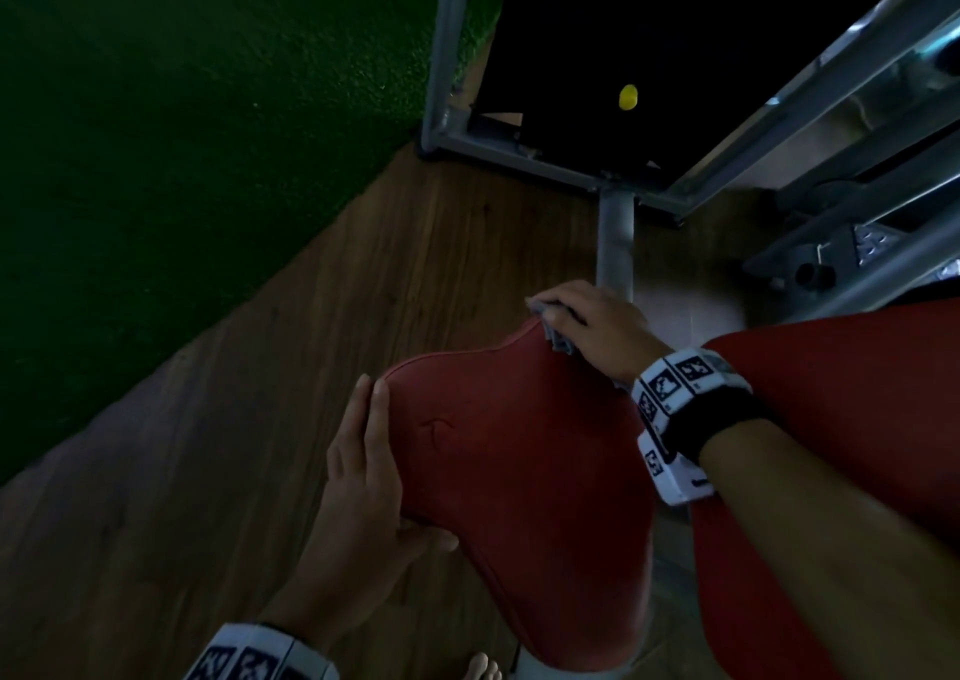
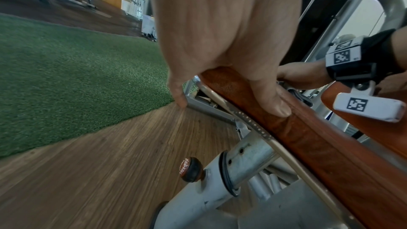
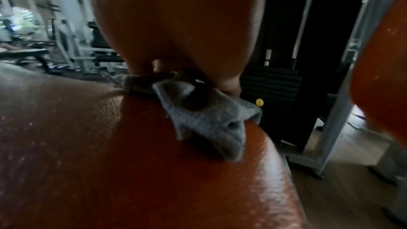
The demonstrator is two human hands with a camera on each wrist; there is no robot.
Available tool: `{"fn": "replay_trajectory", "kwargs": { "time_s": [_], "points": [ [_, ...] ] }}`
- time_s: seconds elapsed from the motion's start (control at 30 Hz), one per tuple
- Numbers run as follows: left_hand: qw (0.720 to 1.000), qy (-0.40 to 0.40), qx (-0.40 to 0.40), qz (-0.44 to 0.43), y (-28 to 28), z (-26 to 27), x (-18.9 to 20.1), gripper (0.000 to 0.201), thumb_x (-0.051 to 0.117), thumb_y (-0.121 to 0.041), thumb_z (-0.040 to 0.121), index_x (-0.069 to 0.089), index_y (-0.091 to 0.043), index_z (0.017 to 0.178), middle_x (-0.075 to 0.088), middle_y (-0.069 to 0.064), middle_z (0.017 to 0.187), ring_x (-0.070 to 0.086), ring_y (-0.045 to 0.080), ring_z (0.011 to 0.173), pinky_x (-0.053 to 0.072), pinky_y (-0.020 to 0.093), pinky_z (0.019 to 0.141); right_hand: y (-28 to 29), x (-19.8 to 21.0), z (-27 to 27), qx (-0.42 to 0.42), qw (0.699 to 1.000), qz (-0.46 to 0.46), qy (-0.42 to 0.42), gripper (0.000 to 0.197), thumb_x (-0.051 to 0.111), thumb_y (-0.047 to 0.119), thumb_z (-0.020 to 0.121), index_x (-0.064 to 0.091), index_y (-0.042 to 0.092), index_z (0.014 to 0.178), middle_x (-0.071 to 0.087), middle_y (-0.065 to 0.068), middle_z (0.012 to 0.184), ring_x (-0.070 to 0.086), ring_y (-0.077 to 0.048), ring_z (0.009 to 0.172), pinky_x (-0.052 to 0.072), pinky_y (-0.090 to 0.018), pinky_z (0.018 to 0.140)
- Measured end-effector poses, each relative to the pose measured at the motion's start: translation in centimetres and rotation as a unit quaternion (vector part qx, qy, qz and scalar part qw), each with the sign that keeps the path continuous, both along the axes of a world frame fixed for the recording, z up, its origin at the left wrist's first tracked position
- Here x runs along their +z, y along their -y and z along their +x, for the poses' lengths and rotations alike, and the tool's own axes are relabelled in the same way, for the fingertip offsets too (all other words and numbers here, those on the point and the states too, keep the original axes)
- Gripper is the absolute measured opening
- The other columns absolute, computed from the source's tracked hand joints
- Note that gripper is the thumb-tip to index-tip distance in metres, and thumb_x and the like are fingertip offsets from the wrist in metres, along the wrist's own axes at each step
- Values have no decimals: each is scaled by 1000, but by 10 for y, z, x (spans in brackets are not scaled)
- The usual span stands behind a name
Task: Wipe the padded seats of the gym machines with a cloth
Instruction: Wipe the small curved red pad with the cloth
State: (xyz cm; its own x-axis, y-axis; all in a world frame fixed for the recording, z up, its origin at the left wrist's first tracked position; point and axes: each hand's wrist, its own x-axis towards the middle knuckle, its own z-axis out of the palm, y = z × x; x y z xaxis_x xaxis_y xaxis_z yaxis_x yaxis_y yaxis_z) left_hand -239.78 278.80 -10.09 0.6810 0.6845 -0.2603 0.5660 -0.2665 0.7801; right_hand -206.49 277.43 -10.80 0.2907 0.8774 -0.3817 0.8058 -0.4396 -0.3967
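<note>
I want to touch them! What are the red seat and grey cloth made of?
The red seat looks like vinyl or leather over padding: pebbly, shiny grain. The grey cloth looks like soft microfibre or terry: fuzzy, matte, crumpled.

red seat [image 1: 519,471], grey cloth [image 3: 204,117], green turf [image 1: 182,134], brown wood-grain floor [image 1: 208,471].

left hand [image 1: 358,477]: fingers straight, thumb spread | right hand [image 1: 592,331]: palm down, fingers curled
</note>
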Motion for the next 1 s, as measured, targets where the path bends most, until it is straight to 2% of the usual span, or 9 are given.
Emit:
{"fn": "replay_trajectory", "kwargs": {
  "time_s": [0.07,0.13,0.2,0.27,0.37,0.5,0.67,0.77,1.0],
  "points": [
    [1000,1,0,1,0,1,0,153,91,-44,50,-33,-47,139,-35,-23,150,-17,7,143,15,43,114,2,7,5,14,999,21,-29,29,37,44,100,53,46,123,51,19,126,50,-7,116,40,-38,99],
    [1000,0,-2,-2,0,1,1,152,90,-45,51,-34,-47,138,-36,-23,149,-17,5,141,14,41,113,3,13,12,-36,995,18,-87,30,38,36,102,55,37,127,54,11,123,52,-7,112,40,-23,90],
    [1000,0,-5,-3,0,0,1,152,90,-44,52,-36,-47,137,-38,-24,148,-19,2,139,12,40,113,5,9,12,-92,990,14,-107,31,36,34,103,57,32,125,56,6,124,53,-9,111,37,-18,85],
    [1000,0,-6,-4,0,0,1,152,90,-44,53,-37,-48,136,-38,-24,147,-21,-1,138,12,40,114,4,4,6,-94,994,24,-59,32,36,35,102,57,31,126,55,7,128,51,-10,116,39,-25,94],
    [1000,10,-2,-4,0,-1,2,150,89,-46,53,-34,-48,138,-36,-24,148,-18,4,141,14,43,114,-1,4,-14,24,998,60,9,33,36,41,99,58,35,122,57,15,124,49,-7,118,37,-42,104],
    [1000,13,-7,3,0,-1,2,148,88,-46,54,-34,-48,138,-36,-24,148,-16,7,142,15,44,114,-12,11,-50,170,984,44,-20,33,36,43,98,59,39,122,60,22,121,48,-1,118,29,-35,106],
    [1000,4,-4,7,1,-1,3,149,88,-45,54,-35,-46,138,-38,-26,146,-13,9,141,18,47,114,-15,18,-49,102,993,51,-10,29,41,36,99,61,35,120,63,16,116,52,-6,111,35,-43,104],
    [1000,0,-6,4,1,-1,4,149,87,-48,54,-36,-45,137,-42,-27,143,-16,2,137,18,43,112,-12,17,-72,126,989,78,-16,31,38,31,101,62,32,119,64,17,112,52,-3,109,32,-36,104],
    [1000,-8,-10,8,2,-1,10,144,84,-53,57,-37,-43,136,-42,-27,142,-15,3,139,22,48,112,-10,12,-80,77,994,68,28,48,19,48,95,61,36,117,63,17,115,51,-6,114,33,-43,105]
  ]
}}
